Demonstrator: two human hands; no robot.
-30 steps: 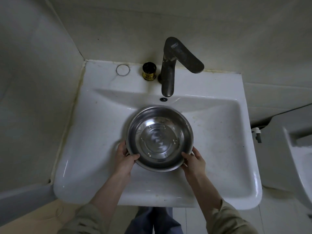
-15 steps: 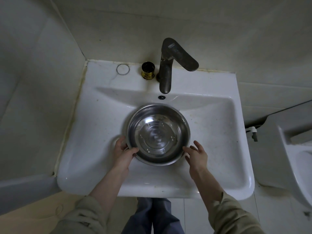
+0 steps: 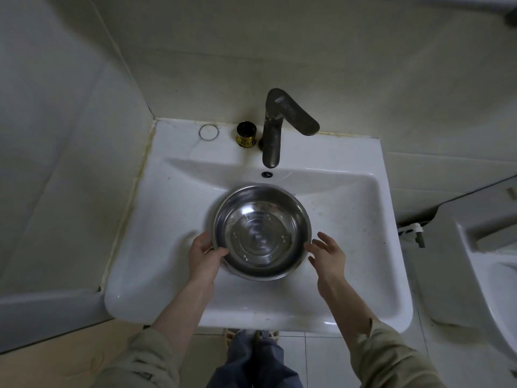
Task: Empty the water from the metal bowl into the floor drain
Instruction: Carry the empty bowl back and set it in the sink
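Note:
A round metal bowl point(image 3: 261, 231) with rippling water in it sits in the white sink basin point(image 3: 349, 219), below the tap. My left hand point(image 3: 202, 254) grips the bowl's left rim, thumb over the edge. My right hand point(image 3: 327, 252) is off the bowl, fingers spread, just beside its right rim. No floor drain is in sight.
A dark tap point(image 3: 275, 130) stands at the back of the sink with a small gold-and-black cup point(image 3: 246, 134) and a metal ring point(image 3: 208, 132) to its left. Tiled walls close in at the left and back. A white toilet point(image 3: 475, 247) stands to the right. Floor tiles point(image 3: 321, 359) show below.
My right hand has let go of the bowl's right rim and opened beside it. My left hand keeps its grip. The camera has pulled back from the sink.

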